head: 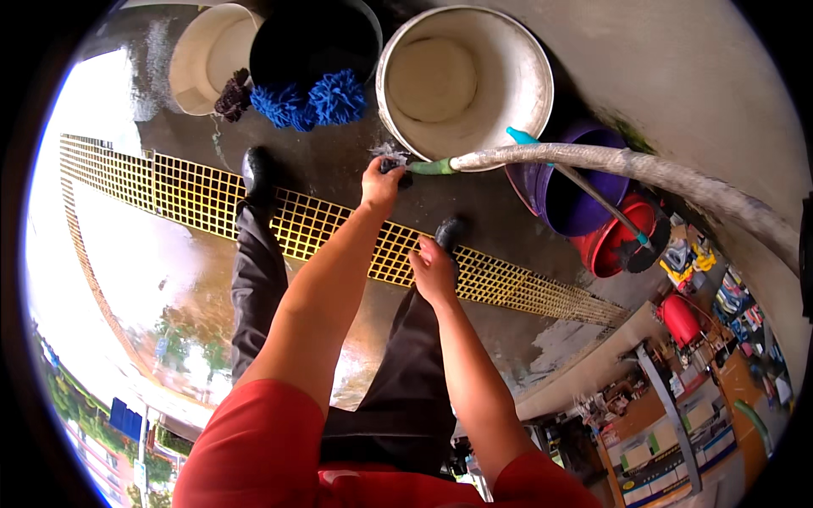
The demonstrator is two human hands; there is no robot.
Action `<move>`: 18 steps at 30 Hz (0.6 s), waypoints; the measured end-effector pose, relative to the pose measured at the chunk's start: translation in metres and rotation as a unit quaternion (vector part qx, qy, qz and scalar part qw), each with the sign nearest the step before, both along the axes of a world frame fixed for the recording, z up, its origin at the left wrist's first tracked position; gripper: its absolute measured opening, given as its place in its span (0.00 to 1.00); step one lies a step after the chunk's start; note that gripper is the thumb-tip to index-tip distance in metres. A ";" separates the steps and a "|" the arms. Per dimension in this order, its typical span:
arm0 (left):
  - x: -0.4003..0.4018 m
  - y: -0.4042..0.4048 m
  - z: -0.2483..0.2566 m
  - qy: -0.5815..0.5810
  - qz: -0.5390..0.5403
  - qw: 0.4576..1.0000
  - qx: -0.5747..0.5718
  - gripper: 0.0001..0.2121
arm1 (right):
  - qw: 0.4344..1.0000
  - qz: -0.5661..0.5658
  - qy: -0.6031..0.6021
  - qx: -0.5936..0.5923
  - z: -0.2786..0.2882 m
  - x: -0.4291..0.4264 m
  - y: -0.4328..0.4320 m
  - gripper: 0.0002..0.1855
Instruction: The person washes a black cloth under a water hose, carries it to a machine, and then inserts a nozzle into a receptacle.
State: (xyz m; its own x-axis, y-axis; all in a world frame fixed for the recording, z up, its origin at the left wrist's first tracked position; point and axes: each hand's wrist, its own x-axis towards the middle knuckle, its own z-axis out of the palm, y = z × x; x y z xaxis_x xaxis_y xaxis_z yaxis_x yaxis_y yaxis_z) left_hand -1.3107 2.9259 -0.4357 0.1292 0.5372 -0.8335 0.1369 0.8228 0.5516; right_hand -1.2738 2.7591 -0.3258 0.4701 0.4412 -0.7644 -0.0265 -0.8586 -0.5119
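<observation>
My left hand is closed around a dark fitting at the green end of a thick grey hose. A small pale splash, apparently water, shows just beyond the fingers. That hand is beside a large whitish bucket, whose bottom is visible. My right hand hangs in front of my right shoe, fingers apart, holding nothing. From the grip, the hose runs across the bucket's near rim and off to the right.
Blue shaggy wash mitts hang over a black bucket's rim; a dark mitt hangs on a cream bucket. Purple and red buckets stand right, with a long-handled brush across them. Yellow grating crosses the wet floor.
</observation>
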 end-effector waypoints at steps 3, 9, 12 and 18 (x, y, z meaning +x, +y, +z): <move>-0.026 0.015 0.053 0.030 -0.056 0.993 0.103 0.08 | 0.994 -0.069 0.062 0.060 0.059 0.016 -0.015 0.20; -0.122 0.088 0.215 0.058 -0.035 0.959 0.275 0.08 | 0.945 -0.124 -0.067 0.295 0.254 0.087 0.052 0.19; -0.170 0.140 0.329 0.110 -0.003 0.908 0.405 0.09 | 0.854 -0.133 -0.218 0.453 0.377 0.125 0.118 0.20; -0.270 0.203 0.503 0.103 0.199 0.853 0.472 0.07 | 0.783 -0.137 -0.432 0.426 0.491 0.180 0.203 0.26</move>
State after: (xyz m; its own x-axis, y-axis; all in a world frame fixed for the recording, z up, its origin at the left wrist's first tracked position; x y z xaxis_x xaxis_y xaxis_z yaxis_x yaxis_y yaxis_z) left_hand -1.5803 3.1288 0.0675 -0.3158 0.9488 0.0124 0.1241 0.0283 0.9919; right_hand -1.0938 2.9618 0.1653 0.8155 0.4103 0.4082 0.5223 -0.2176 -0.8245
